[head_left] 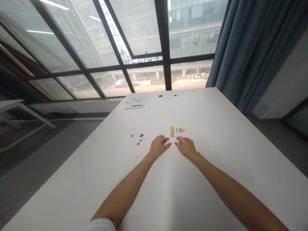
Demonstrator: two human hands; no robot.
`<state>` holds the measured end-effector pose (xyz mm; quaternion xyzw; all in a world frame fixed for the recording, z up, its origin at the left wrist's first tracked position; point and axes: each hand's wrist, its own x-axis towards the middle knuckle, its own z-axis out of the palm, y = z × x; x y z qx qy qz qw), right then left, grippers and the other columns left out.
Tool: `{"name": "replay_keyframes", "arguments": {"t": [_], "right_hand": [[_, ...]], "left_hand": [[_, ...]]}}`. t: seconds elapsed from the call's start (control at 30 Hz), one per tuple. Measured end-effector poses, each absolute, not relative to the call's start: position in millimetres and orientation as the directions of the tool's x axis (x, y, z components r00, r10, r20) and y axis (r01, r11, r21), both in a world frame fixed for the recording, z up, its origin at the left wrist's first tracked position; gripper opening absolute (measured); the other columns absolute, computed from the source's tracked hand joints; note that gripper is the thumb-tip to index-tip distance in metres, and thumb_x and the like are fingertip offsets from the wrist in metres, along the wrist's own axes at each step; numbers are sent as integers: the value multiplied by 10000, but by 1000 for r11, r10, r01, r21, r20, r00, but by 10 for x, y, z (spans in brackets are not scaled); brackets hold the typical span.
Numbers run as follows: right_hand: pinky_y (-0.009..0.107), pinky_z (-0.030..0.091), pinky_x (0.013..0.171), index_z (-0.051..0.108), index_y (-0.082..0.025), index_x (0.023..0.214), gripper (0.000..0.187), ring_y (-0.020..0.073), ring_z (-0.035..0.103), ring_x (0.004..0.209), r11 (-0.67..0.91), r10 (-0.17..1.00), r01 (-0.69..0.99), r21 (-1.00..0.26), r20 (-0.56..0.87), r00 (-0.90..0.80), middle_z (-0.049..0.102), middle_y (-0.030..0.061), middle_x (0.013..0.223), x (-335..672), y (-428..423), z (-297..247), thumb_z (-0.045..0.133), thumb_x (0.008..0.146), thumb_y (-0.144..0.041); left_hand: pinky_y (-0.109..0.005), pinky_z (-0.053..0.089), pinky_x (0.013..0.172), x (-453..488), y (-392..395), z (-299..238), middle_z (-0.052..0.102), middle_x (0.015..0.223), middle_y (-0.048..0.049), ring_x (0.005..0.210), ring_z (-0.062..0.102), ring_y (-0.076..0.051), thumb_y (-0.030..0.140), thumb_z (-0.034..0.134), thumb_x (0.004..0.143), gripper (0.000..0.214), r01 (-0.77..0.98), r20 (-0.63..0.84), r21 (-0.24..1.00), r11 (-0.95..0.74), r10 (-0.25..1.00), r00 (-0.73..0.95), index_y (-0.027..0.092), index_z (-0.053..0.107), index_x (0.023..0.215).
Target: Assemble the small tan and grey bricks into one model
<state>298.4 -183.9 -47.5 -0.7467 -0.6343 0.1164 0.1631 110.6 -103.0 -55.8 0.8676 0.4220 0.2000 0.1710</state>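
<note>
A small white flat piece point(172, 140) lies between my two hands on the white table point(211, 186). My left hand point(159, 145) grips its left edge, thumb and forefinger curled in. At the right edge, my right hand point(186, 146) does the same. Just beyond the fingertips is a yellow block-like piece point(172, 129) with a smaller yellow piece and a grey one by it. Small grey pieces point(180, 130) and another yellow piece point(183, 130) lie to its right. Everything is too small to show finer detail.
Several small dark pieces point(141, 135) lie scattered left of my left hand. Papers point(134, 102) with a dark strip rest at the table's far left corner. Two round holes point(160, 96) are near the far edge. A blue curtain point(250, 48) hangs at the right beside the windows.
</note>
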Motion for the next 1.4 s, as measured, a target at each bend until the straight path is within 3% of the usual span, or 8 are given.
{"name": "replay_keyframes", "arguments": {"t": [0.83, 1.4], "right_hand": [[282, 451, 784, 719, -254, 1168, 296, 208, 700, 918, -143, 979, 901, -409, 75, 189, 775, 42, 984, 2969, -1801, -568, 582, 957, -410], [273, 448, 803, 704, -245, 1208, 310, 194, 697, 929, -178, 979, 892, -415, 20, 204, 771, 48, 970, 2933, -1835, -463, 573, 968, -392]], "left_hand": [[-280, 479, 770, 1130, -1000, -573, 684, 918, -30, 852, 622, -173, 429, 711, 845, 300, 657, 205, 488, -576, 806, 555, 239, 788, 1064], [-282, 474, 770, 1148, -1039, -488, 688, 930, -36, 844, 624, -176, 428, 706, 850, 296, 680, 159, 500, -537, 828, 537, 243, 792, 1064]]}}
